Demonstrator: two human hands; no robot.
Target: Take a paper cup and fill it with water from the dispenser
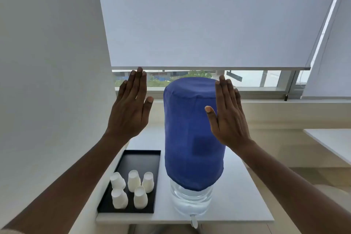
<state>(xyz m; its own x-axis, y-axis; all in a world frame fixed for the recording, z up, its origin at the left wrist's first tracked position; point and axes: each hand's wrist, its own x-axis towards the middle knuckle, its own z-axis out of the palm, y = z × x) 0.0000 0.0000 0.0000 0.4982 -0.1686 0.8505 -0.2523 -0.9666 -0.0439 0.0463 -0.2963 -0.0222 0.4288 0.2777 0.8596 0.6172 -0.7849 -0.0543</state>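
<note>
A water dispenser (191, 198) with a clear base and a blue cloth cover (188, 129) stands on a white table (245, 205). Its small white tap (194, 221) hangs over the table's front edge. To its left, several white paper cups (134, 180) sit upside down on a black tray (140, 159). My left hand (130, 108) is raised flat, fingers straight, high above the tray. My right hand (227, 116) is raised the same way in front of the cover's right side. Both hands hold nothing.
A white wall (47, 62) stands close on the left. Behind the table runs a window ledge (284, 104) under a lowered roller blind (209, 15). Another white surface (332, 142) lies to the right.
</note>
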